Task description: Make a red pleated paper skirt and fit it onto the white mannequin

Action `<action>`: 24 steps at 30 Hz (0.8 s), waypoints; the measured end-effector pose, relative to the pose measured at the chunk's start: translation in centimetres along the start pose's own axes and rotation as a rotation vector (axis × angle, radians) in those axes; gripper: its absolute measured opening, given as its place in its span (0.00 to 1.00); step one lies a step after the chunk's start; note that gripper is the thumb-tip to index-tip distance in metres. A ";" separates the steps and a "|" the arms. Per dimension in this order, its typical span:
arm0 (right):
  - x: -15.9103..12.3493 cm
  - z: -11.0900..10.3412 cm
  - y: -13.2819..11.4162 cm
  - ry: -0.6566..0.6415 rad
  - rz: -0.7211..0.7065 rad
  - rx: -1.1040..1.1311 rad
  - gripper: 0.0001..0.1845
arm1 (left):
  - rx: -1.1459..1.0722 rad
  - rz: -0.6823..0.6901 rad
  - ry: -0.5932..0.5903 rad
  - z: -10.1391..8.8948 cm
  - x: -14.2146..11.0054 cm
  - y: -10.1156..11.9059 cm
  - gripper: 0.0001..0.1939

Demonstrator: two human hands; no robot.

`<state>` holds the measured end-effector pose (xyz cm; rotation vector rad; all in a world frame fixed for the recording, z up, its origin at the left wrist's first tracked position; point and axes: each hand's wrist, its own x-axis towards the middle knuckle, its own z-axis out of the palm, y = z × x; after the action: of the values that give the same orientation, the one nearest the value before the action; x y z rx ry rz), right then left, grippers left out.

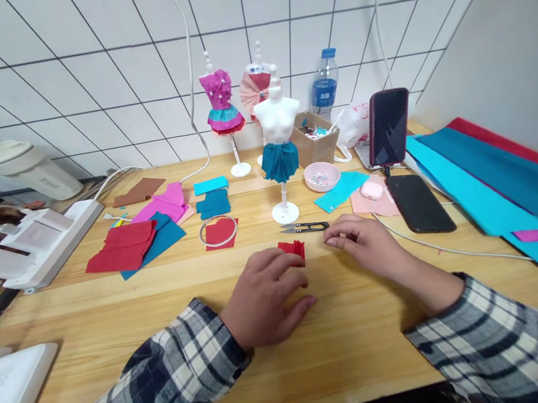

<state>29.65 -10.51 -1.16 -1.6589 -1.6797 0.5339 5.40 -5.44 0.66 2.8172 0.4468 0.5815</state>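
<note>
My left hand (pixel 271 299) rests over the table with its fingers loosely apart, the fingertips at the edge of a small piece of pleated red crepe paper (pixel 298 249). I cannot tell whether they touch it. Thumb and forefinger of my right hand (pixel 363 241) are pinched together; anything between them is too small to make out. Just left of that hand, a pair of thread snips (pixel 306 227) lies on the wood. Behind them stands a white mini dress form (pixel 278 116) wearing a teal crepe paper skirt (pixel 280 161).
Two dressed mini forms, one in a magenta top (pixel 216 90), stand behind. A pink bead dish (pixel 322 177), cardboard box (pixel 316 144), water bottle (pixel 325 88) and phones (pixel 421 202) are rightward. Red crepe paper (pixel 121 247), a wire ring (pixel 203 235) and a power strip (pixel 47 244) lie left.
</note>
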 end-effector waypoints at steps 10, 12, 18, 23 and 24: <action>0.1 0.9 2.0 -0.120 -0.076 -0.259 0.11 | 0.222 -0.027 -0.173 2.9 1.0 2.7 0.22; 0.0 0.7 1.9 -0.122 -0.082 -0.276 0.11 | 0.231 -0.048 -0.184 3.2 1.4 2.7 0.23; -0.9 -0.5 -0.4 -0.210 -0.081 -0.558 0.13 | 0.273 -0.057 -0.187 3.8 2.0 3.0 0.23; -1.2 -1.0 -1.5 -0.228 -0.090 -0.668 0.14 | 0.305 -0.015 -0.204 3.4 2.3 2.8 0.22; -1.1 -1.0 -1.4 -0.233 -0.100 -0.628 0.15 | 0.298 -0.010 -0.213 3.2 2.3 2.6 0.22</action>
<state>29.38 -11.91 0.31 -1.9786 -2.2483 0.1527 9.43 -7.58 -0.71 3.1109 0.5442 0.2219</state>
